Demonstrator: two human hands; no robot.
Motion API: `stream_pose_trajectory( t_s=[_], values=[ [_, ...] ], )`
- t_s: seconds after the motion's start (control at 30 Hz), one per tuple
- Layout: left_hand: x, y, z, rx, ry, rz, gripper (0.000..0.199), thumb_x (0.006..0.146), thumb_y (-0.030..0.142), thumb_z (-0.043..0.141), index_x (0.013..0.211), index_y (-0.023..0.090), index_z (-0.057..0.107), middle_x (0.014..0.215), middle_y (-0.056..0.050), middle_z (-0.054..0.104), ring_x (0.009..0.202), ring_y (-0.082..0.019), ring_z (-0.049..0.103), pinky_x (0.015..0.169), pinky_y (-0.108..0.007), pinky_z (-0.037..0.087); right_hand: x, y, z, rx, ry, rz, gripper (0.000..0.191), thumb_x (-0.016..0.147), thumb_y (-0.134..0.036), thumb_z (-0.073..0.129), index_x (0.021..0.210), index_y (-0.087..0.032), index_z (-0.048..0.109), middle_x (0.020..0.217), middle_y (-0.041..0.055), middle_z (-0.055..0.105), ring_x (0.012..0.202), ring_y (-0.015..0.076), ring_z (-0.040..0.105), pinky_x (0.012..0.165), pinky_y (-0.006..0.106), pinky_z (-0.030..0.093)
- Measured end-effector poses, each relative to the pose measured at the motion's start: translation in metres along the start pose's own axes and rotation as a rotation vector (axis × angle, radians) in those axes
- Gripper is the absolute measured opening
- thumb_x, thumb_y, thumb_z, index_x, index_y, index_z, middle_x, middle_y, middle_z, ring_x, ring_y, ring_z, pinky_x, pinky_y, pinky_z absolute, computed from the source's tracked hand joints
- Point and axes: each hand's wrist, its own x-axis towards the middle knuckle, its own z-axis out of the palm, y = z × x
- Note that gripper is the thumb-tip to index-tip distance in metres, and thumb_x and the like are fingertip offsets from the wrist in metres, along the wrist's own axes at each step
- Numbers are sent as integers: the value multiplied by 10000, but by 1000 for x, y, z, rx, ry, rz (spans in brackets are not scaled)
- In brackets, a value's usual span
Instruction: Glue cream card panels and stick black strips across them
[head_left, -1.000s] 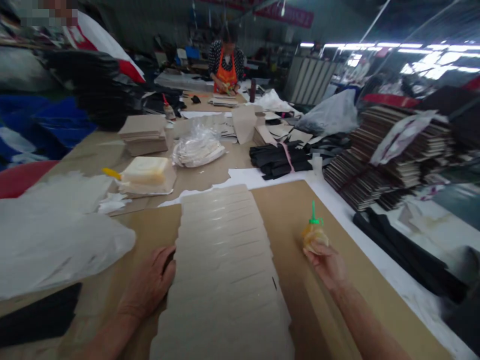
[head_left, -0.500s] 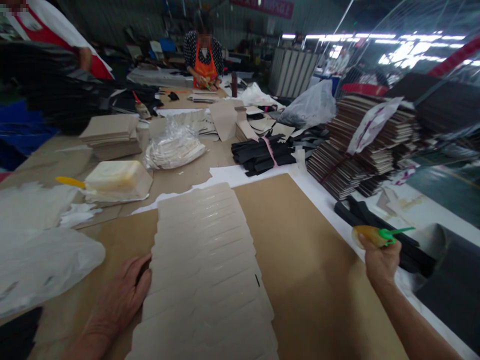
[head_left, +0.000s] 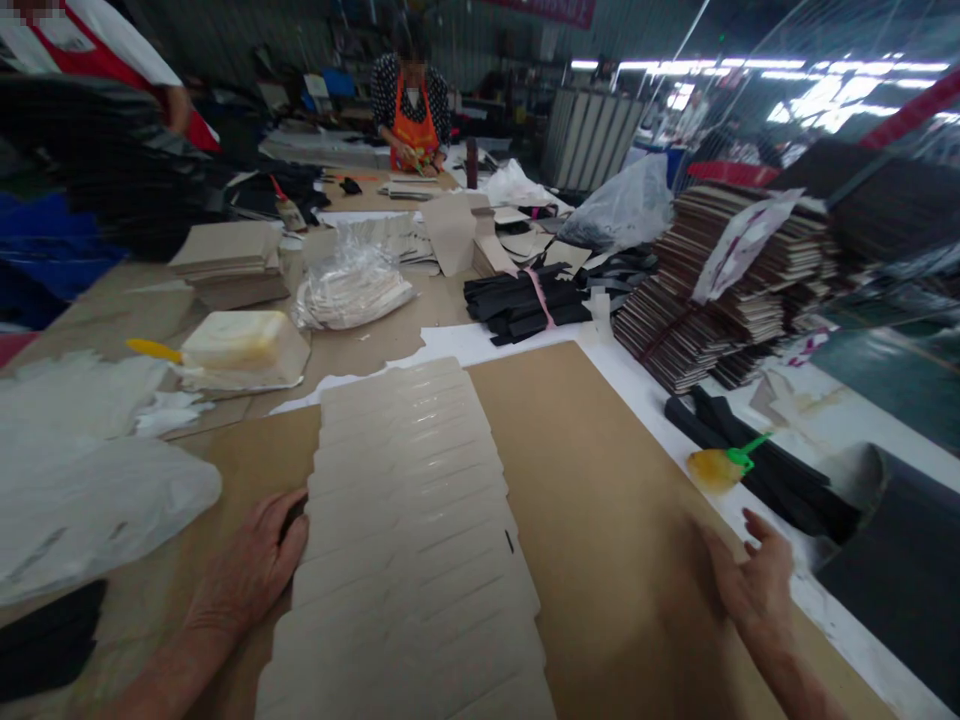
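Here, your right hand [head_left: 757,590] is the nearer one to the squeeze bottle [head_left: 714,470], which lies just beyond its fingertips, at about 11 o'clock from the palm. That hand is open and empty, fingers spread and apart from the bottle. The bottle lies on its side by the far right edge of the brown board [head_left: 585,480], its long axis slanting so that the green nozzle points to roughly 2 o'clock, out over the white paper [head_left: 615,370] and towards the black strips [head_left: 802,490]. You can't tell from here whether the nozzle touches those strips.

Your left hand [head_left: 251,565] is the nearer one to the overlapping beige sheets [head_left: 405,540]. It rests at their left edge, thumb and fingers parted; whether it pinches the edge or only rests against it, you cannot tell. From that hand the sheets lie at 3 o'clock; from your right hand they sit at 9 o'clock, well apart, with bare board between. Their long axis runs away from you, close to a 6-to-12 line, narrowing towards the far end. So the sheets lie between your two hands, while the bottle is outside them, over on the right.
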Motion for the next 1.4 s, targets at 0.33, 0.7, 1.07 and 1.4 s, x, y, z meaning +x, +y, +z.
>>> stream_pose_trajectory(
  t_s=[0.33, 0.7, 1.07, 1.4],
  values=[
    [-5, 19, -4, -50, 81, -100, 266, 886, 355, 419, 1042, 181, 545, 1031, -110, 582, 1028, -266, 561, 965, -440, 460, -128, -16, -19, -304, -191, -463, 382, 935, -418, 373, 1149, -201, 601, 1251, 147, 624, 1128, 363, 579, 952, 543, 441],
    [-29, 24, -10, -308, 74, -247, 290, 932, 397, 583, 1096, 158, 601, 1107, -69, 621, 1023, -220, 599, 922, -456, 493, -127, -31, -22, -382, -165, -413, 431, 956, -409, 328, 1154, -180, 635, 1254, 115, 632, 1086, 344, 566, 885, 500, 453],
    [-200, 29, -65, -548, -4, -521, 493, 963, 530, 381, 1244, 155, 534, 1173, -138, 669, 1014, -219, 690, 872, -385, 569, -127, -30, -23, -288, -178, -368, 413, 915, -363, 398, 1188, -173, 644, 1269, 148, 619, 1102, 349, 532, 890, 498, 401],
    [-348, 54, -84, -265, 36, -500, 444, 974, 444, 384, 1309, 191, 527, 1310, -137, 609, 1251, -266, 554, 1111, -522, 396, -127, -31, -27, -304, -192, -365, 431, 938, -344, 376, 1221, -133, 623, 1292, 194, 582, 1153, 322, 471, 926, 459, 344]
  ],
)
